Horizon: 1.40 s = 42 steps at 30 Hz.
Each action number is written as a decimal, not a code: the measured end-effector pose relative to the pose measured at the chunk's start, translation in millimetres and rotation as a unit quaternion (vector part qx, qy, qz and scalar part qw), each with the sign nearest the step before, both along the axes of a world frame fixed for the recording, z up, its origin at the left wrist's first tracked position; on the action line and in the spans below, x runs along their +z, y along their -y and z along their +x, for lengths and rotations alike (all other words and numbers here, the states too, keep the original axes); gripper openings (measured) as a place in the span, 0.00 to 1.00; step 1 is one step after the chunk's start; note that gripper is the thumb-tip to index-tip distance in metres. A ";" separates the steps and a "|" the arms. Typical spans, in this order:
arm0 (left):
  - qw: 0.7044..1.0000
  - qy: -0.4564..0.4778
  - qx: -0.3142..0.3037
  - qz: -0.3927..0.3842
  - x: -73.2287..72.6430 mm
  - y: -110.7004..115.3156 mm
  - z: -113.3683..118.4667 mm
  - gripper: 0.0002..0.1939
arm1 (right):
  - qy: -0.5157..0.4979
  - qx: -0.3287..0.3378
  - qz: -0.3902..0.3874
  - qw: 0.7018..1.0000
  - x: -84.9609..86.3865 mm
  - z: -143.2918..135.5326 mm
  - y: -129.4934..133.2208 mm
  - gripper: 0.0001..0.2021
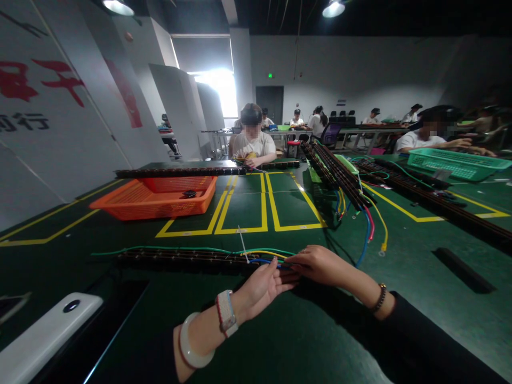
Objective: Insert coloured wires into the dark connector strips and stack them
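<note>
Gathering wires looks like the step in hand: the right hand (322, 264) pinches coloured wires (266, 253) along a black strip (180, 257) on the bench (400, 266); the left hand's (262, 288) grip is loosely cupped beneath, its hold hidden. Next calls for keeping them aligned by the white cable tie (242, 242). The wall (36, 154) reads "干", "行"; bench labels (240, 230) are illegible.

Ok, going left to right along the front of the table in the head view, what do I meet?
White device → black strip with wires → left hand → right hand → loose black piece.
</note>
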State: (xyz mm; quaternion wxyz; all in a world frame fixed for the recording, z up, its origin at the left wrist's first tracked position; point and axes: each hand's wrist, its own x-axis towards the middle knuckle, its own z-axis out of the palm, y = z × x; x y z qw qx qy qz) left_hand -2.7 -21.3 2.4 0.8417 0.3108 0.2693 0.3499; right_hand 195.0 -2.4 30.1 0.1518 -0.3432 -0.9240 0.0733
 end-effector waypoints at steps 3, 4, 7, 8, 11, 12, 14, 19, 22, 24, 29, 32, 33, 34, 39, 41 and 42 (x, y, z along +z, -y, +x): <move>1.000 -0.021 0.013 -0.003 2.6 1.1 1.1 0.18 | -0.007 -0.015 0.019 1.000 -2.4 1.9 -3.0 0.13; 0.999 -0.030 0.016 -0.007 3.4 1.2 1.2 0.19 | -0.011 -0.028 0.032 0.999 -4.7 2.2 -4.1 0.13; 0.999 -0.043 0.022 -0.020 5.7 1.7 0.8 0.21 | -0.021 -0.071 0.073 0.995 -15.3 1.1 -7.8 0.12; 0.999 -0.043 0.022 -0.024 6.4 1.9 0.5 0.21 | -0.021 -0.080 0.083 0.993 -19.4 0.3 -9.0 0.11; 0.999 -0.037 0.026 -0.028 7.9 2.8 -0.3 0.20 | -0.011 -0.084 0.091 0.992 -28.5 -2.0 -11.4 0.10; 0.999 -0.035 0.024 -0.027 8.1 3.0 -0.5 0.20 | -0.010 -0.083 0.092 0.992 -29.4 -2.4 -11.2 0.10; 0.999 -0.029 0.025 -0.027 7.8 3.1 -0.8 0.19 | -0.028 -0.083 0.100 0.991 -27.1 -2.6 -8.6 0.11; 0.999 -0.010 0.025 -0.040 1.6 0.9 -0.9 0.14 | -0.093 0.028 0.115 0.989 -10.6 -4.3 7.5 0.19; 0.998 0.018 0.031 -0.044 -3.1 -0.5 -0.9 0.15 | -0.056 0.073 0.158 0.983 -8.9 -8.7 13.0 0.19; 0.998 0.038 0.026 -0.036 -4.0 -0.9 -1.0 0.17 | -0.042 0.066 0.197 0.977 -11.8 -10.7 12.6 0.15; 0.999 0.032 0.011 -0.027 1.3 0.0 -0.9 0.21 | -0.033 0.051 0.227 0.972 -17.9 -7.3 8.0 0.14; 1.000 -0.002 -0.008 -0.015 2.4 1.0 -0.2 0.25 | -0.042 0.040 0.189 0.980 -19.7 -5.0 6.0 0.14; 1.000 -0.020 -0.019 -0.009 1.9 1.4 0.1 0.26 | -0.053 0.034 0.169 0.984 -20.6 -4.8 4.9 0.14; 0.999 -0.038 -0.030 0.000 1.3 1.9 0.2 0.27 | -0.065 0.027 0.146 0.987 -21.9 -4.8 3.4 0.13; 0.992 -0.076 -0.080 0.060 -0.7 4.5 -0.4 0.24 | -0.081 0.013 0.060 0.995 -29.9 -5.8 -6.3 0.11; 0.990 -0.078 -0.096 0.069 -0.5 5.0 -0.9 0.23 | -0.075 0.017 0.047 0.996 -32.2 -6.0 -8.7 0.12; 0.990 -0.077 -0.099 0.070 -0.3 5.1 -1.0 0.22 | -0.070 0.015 0.047 0.996 -32.8 -6.1 -9.1 0.12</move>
